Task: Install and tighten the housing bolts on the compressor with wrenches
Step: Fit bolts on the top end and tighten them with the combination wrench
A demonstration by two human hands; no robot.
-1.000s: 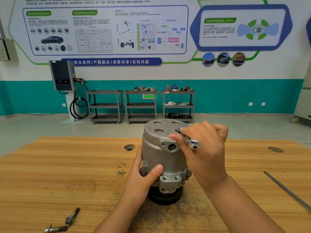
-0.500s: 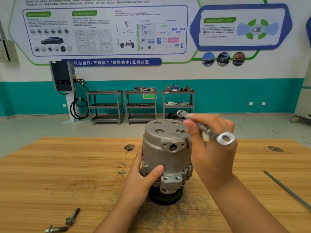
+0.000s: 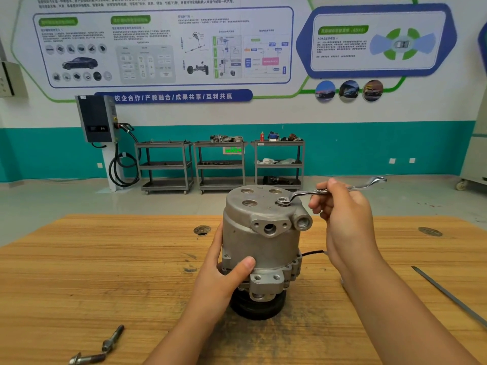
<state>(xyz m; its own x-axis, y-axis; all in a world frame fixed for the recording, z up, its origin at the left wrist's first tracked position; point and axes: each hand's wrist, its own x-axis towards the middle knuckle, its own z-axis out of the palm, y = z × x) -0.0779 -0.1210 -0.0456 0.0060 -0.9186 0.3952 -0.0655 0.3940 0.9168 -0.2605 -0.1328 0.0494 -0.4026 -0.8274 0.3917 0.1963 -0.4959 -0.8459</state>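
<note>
Head view, the only one.

- Compressor [image 3: 263,246] stands on end on the desk [image 3: 105,272], black pulley [image 3: 258,306] down, flat end cap up. It sits between the hands.
- Left hand [image 3: 226,275] wraps the lower housing from the left, thumb across the front face; it reads as the bracing hand.
- Right hand [image 3: 345,219] is off the casting, to its right and level with the cap, fingers and thumb pinched round the wrench [image 3: 329,191] at mid-shank.
- Hands are apart, one on each side of the body.
- Key relation: the wrench's ring end sits over a bolt [image 3: 283,201] on the cap's right edge, just left of the right hand. The long axis runs from there rightward past the fingers, nearly level, free end beyond the hand.
- Judgement: any swing pivots on that bolt, and the right hand is the nearer one. Whether the ring is fully seated, I cannot tell.
- Loose bolts [image 3: 105,346] lie on the desk near-left of the left forearm; a thin metal rod [image 3: 448,296] lies right of the right forearm.
</note>
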